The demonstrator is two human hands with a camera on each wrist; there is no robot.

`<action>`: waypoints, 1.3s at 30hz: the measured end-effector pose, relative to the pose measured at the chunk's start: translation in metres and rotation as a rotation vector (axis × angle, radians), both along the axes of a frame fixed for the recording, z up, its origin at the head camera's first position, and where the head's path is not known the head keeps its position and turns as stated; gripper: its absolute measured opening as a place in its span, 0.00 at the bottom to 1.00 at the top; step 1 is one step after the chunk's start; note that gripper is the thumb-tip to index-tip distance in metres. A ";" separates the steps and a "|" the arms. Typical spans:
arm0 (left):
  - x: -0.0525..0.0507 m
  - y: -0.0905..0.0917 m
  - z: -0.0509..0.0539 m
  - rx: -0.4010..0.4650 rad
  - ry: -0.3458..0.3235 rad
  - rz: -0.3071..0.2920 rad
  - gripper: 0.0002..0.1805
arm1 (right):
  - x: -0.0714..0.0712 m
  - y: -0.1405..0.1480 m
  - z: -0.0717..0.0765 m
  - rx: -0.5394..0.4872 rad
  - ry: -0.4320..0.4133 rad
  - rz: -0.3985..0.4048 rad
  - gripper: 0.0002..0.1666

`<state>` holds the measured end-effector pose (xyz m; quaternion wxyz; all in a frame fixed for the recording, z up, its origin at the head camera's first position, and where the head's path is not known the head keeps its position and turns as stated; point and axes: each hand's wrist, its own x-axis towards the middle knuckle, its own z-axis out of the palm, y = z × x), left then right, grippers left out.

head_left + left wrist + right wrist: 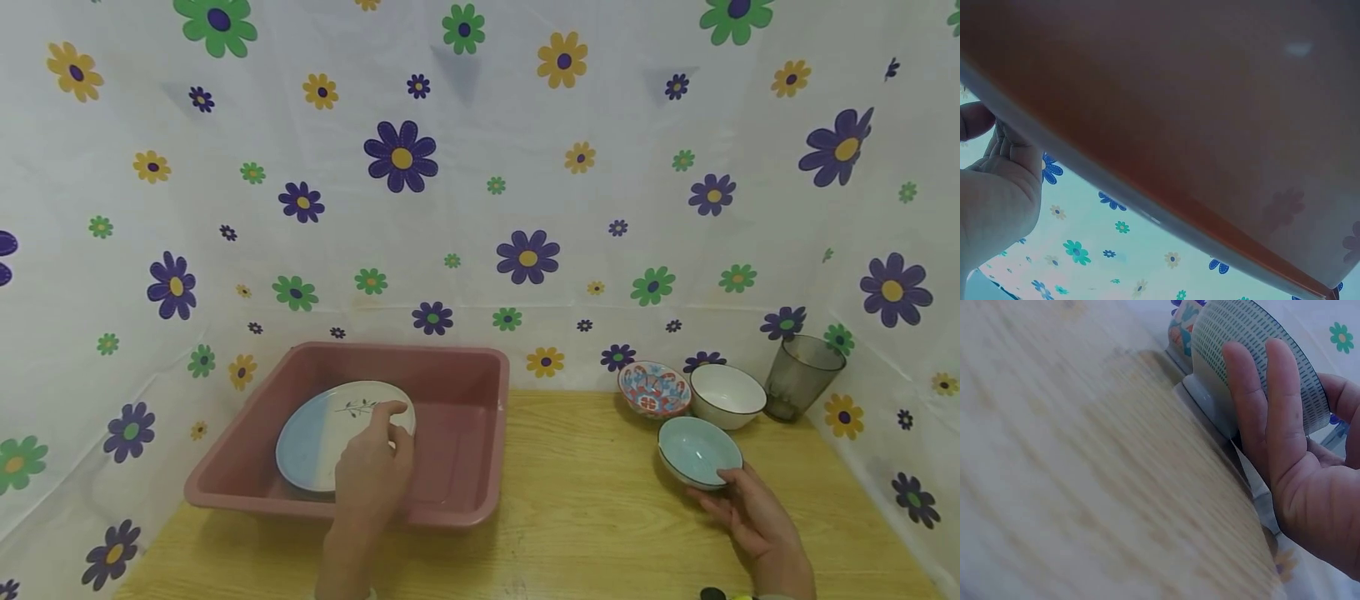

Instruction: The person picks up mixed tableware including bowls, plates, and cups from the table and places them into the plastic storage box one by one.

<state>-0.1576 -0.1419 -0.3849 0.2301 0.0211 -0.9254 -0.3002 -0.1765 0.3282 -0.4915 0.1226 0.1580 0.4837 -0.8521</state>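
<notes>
My left hand (375, 454) is over the pink plastic basin (465, 454), at the right side of an oval plate (303, 446), blue and cream with a leaf sprig. Its curled fingers grip the plate's edge. In the left wrist view the basin wall (1179, 112) hides the plate and part of the hand (1004, 181). On the right, my right hand (761, 521) holds a small light-blue bowl (697, 450), thumb at the rim and fingers against the outside. The right wrist view shows the bowl's patterned side (1241, 337) and its foot close to the tabletop.
Behind the blue bowl stand a red-and-blue patterned bowl (652, 390), a white bowl (727, 396) with a dark rim, and a grey see-through cup (806, 379). A flowered sheet (465, 208) surrounds the wooden table (577, 500) at the back and sides.
</notes>
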 end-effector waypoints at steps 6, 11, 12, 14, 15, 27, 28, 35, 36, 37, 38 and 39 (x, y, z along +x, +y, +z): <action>0.000 0.000 0.000 0.011 -0.008 -0.001 0.16 | 0.003 -0.001 0.002 0.000 0.001 0.022 0.44; 0.001 0.000 -0.001 0.005 -0.005 -0.004 0.16 | 0.003 -0.004 0.003 0.064 0.039 0.064 0.44; 0.001 0.000 -0.001 0.004 -0.006 -0.004 0.16 | 0.003 -0.005 0.002 0.080 0.047 0.071 0.44; 0.001 0.001 0.000 0.004 -0.012 -0.007 0.16 | 0.003 -0.006 0.002 0.108 0.065 0.097 0.45; 0.001 0.001 0.000 0.003 -0.013 -0.008 0.16 | 0.003 -0.006 0.002 0.124 0.075 0.112 0.45; 0.002 0.004 0.000 0.005 0.018 -0.030 0.16 | 0.001 -0.015 0.009 0.331 0.091 0.154 0.44; 0.002 0.005 0.000 0.018 0.020 -0.037 0.16 | 0.001 -0.017 0.010 0.342 0.093 0.155 0.44; 0.002 0.017 0.002 0.241 -0.066 -0.147 0.20 | 0.001 -0.023 0.018 0.358 0.126 0.177 0.44; 0.003 0.019 0.003 0.277 -0.094 -0.167 0.22 | 0.001 -0.023 0.020 0.357 0.135 0.183 0.43; 0.004 0.022 0.003 0.307 -0.122 -0.186 0.23 | 0.001 -0.024 0.022 0.356 0.147 0.189 0.43; 0.005 0.024 0.004 0.331 -0.144 -0.204 0.24 | 0.001 -0.025 0.024 0.353 0.156 0.192 0.43; 0.005 0.027 0.004 0.351 -0.164 -0.221 0.26 | 0.002 -0.026 0.026 0.349 0.173 0.200 0.42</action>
